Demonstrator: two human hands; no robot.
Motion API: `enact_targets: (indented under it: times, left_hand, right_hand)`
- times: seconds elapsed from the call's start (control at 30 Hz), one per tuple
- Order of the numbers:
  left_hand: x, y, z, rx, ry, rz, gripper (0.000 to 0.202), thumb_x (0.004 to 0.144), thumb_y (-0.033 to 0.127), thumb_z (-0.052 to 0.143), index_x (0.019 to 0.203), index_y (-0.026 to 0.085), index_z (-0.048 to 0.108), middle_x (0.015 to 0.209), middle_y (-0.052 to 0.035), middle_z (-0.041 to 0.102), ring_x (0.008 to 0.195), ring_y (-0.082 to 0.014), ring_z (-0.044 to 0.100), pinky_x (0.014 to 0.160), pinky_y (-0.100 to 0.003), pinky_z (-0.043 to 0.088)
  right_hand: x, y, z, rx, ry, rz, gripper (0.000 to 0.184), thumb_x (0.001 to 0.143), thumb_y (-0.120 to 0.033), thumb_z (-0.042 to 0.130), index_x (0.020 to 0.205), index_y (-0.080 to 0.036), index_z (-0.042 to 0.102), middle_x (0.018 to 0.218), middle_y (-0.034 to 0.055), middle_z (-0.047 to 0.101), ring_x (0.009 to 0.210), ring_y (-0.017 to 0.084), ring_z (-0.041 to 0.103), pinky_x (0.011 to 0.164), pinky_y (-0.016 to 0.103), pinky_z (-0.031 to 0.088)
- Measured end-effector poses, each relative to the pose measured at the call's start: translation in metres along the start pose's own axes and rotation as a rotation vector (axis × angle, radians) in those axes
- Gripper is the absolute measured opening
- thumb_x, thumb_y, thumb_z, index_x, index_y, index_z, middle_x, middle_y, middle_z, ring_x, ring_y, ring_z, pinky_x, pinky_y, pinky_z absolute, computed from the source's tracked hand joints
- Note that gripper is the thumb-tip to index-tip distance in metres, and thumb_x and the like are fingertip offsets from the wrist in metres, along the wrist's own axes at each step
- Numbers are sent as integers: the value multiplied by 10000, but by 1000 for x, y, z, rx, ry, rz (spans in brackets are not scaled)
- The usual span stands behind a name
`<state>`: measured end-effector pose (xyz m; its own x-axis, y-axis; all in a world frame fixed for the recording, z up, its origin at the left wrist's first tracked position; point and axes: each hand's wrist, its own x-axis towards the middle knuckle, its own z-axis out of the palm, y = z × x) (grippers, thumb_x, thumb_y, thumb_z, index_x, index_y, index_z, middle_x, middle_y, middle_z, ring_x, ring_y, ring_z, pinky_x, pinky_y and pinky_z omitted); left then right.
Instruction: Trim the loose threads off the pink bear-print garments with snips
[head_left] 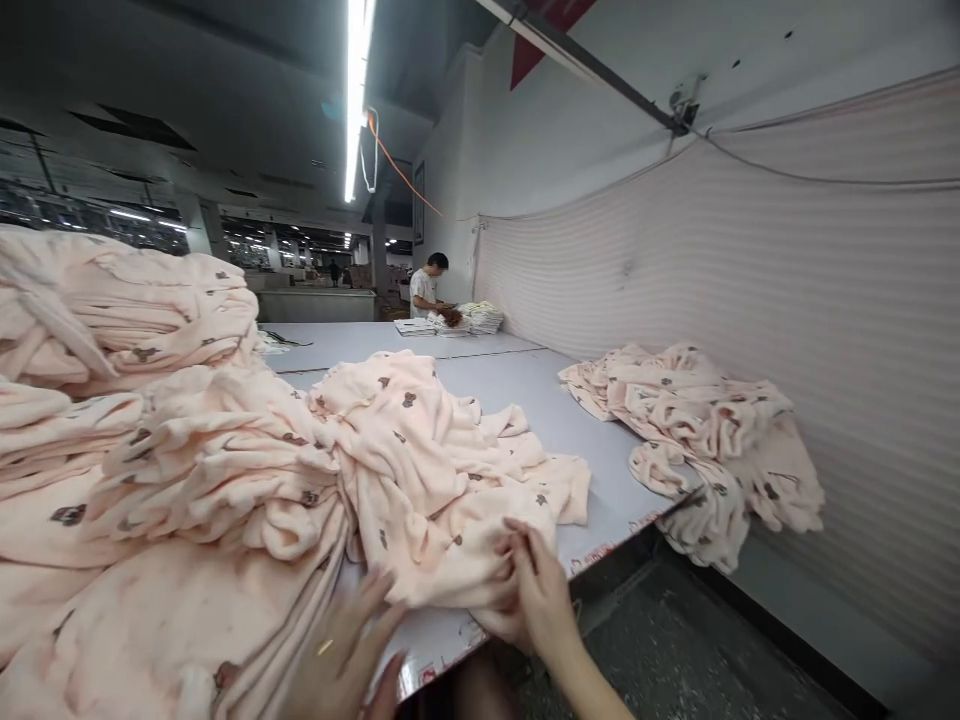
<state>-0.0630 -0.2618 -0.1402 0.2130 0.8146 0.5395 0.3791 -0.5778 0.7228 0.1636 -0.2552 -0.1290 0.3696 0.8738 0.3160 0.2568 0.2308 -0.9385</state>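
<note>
A pale pink fleece garment point(420, 450) with small dark printed motifs lies rumpled on the table in front of me, sleeve-like ends spreading to the right. My right hand point(540, 590) is closed on its near right edge, the thumb side and fingers pinching the cloth. Close to the garment's near left edge is my left hand point(345, 645), slightly blurred, its fingers spread and a ring on one of them. Nothing shows in that hand. A large heap of the same pink fleece point(187, 480) rises on the left, pressed against the garment.
The pale tabletop point(600, 480) has red printing along its near edge. Another pink fleece pile point(697, 410) hangs over the table's right side, by a striped cloth curtain point(675, 250). At the far end a person point(425, 287) stands beside folded stacks point(480, 318).
</note>
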Motion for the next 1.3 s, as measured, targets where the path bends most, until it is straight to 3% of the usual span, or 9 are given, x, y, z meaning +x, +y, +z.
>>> enact_targets:
  times: [0.13,0.23,0.37,0.57,0.77,0.87,1.13,1.23,1.3]
  left_hand:
    - [48,1,54,134,-348,36,457,788,185,555,1242,234,567,1417,-101,461,1342,-308,338,1111,-470,231]
    - [63,-11,79,159,-413,-56,244,669,84,541,836,180,692,1140,-127,637,1077,-304,576,948,-443,421]
    - [55,-11,71,163,-302,-160,204,753,148,490,884,172,644,1048,-120,634,1044,-278,577,914,-414,435]
    - [67,21,82,-295,-212,-405,623,798,424,586,1369,240,414,915,-37,608,742,-188,593,618,-273,484]
    - [52,14,111,-268,18,-468,402,764,428,617,1103,212,608,928,-53,602,814,-212,579,655,-264,486]
    - [24,8,116,-191,76,-513,421,806,422,572,1173,219,537,952,-54,571,803,-206,582,680,-279,485]
    - [5,29,98,504,197,74,651,817,202,564,1384,428,338,1451,-72,304,1230,-370,390,1002,-493,288]
    - [8,39,90,526,113,19,527,812,220,578,1301,402,497,1407,-65,446,1257,-393,376,1058,-541,181]
    - [6,38,85,326,-21,-62,472,816,224,563,1270,351,554,1265,-92,573,1163,-349,490,1021,-465,315]
  right_hand:
    - [27,22,-58,-18,206,103,516,877,-551,432,1191,-154,532,857,74,661,547,154,558,532,265,465]
    - [31,35,-61,54,100,191,588,837,-618,453,1147,-136,581,585,8,616,352,118,434,358,226,345]
    - [10,41,-34,174,-115,238,643,814,-660,488,1129,-115,618,332,-97,387,268,73,292,318,176,250]
    - [-23,44,-20,162,-232,94,507,845,-627,486,1045,-200,673,702,41,668,500,140,594,537,254,503]
    - [-27,62,-40,-110,134,-19,332,884,-484,493,988,-211,650,859,87,682,837,236,660,757,302,529]
    - [-23,67,-35,-174,98,-18,228,832,-382,593,972,-209,645,924,80,685,858,225,656,754,275,530]
    - [-29,56,-23,-136,6,-308,223,860,-155,503,1019,-248,630,941,65,656,870,197,649,745,266,529]
    - [-33,53,-25,-174,-108,-466,351,814,-110,504,1110,-263,614,978,72,655,832,196,661,670,255,544]
    - [-36,51,-24,-193,-162,-550,419,793,-104,494,1163,-275,589,991,70,650,768,181,661,592,234,535]
